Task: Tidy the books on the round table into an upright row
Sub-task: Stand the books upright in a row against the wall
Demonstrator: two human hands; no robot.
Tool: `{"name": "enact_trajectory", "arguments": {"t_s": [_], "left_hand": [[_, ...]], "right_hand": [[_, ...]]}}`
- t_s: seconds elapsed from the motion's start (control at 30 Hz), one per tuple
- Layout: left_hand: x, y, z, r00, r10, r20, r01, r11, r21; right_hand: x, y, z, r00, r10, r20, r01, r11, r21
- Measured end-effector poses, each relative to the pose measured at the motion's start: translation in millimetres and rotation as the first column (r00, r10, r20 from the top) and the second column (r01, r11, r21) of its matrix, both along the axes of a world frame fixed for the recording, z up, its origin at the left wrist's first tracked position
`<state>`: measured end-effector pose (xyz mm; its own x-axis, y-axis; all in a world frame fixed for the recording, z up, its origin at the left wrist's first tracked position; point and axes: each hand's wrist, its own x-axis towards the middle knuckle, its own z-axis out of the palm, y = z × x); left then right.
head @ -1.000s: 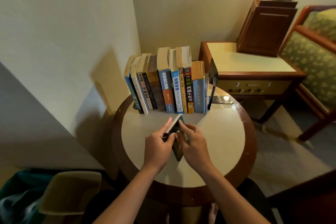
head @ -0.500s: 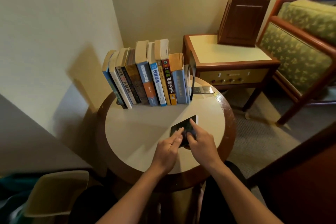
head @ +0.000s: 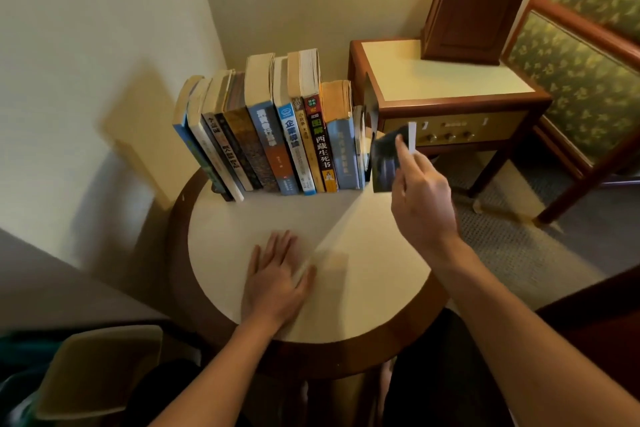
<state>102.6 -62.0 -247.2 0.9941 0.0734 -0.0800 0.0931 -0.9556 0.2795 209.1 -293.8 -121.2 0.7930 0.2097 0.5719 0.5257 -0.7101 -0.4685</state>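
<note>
My right hand holds a small dark book up on its end, with my fingers pinching it. Just to the left of that hand stands the row of books on the round table. My left hand lies flat and empty on the table, though it looks blurry.

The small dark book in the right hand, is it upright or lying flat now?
Upright. The right hand holds the small dark book on end beside the row's right end, above the round table.
</note>
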Motion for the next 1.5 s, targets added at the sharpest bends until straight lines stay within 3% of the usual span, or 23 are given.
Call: {"name": "enact_trajectory", "arguments": {"t_s": [0.2,0.37,0.67,1.03,1.13,1.27,1.4,1.5], "left_hand": [[17,2,-1,0.998,0.056,0.013,-0.057,0.997,0.059],[22,2,-2,0.997,0.066,0.031,-0.068,0.995,0.068],[21,-2,-3,0.992,0.082,0.093,-0.089,0.993,0.077],[18,-2,-3,0.993,0.087,0.08,-0.092,0.994,0.057],[19,-3,-3,0.993,0.089,0.081,-0.095,0.993,0.069],[21,-1,-2,0.995,0.084,0.061,-0.089,0.993,0.073],[21,0,0,0.996,0.079,0.048,-0.081,0.996,0.042],[22,0,1,0.997,0.077,0.024,-0.078,0.995,0.059]], "right_hand": [[46,24,9,0.996,0.08,0.043,-0.077,0.995,-0.067],[75,33,11,0.998,0.055,-0.014,-0.056,0.996,-0.075],[69,35,21,0.898,-0.002,0.44,-0.018,0.999,0.043],[62,35,20,0.82,0.0,0.572,-0.064,0.994,0.093],[64,39,14,0.844,0.009,0.536,-0.046,0.997,0.055],[75,38,-1,0.925,0.004,0.379,-0.01,1.0,0.014],[84,43,-12,0.997,-0.04,0.059,0.043,0.997,-0.063],[89,47,-20,0.983,-0.03,-0.183,0.013,0.995,-0.097]]}}
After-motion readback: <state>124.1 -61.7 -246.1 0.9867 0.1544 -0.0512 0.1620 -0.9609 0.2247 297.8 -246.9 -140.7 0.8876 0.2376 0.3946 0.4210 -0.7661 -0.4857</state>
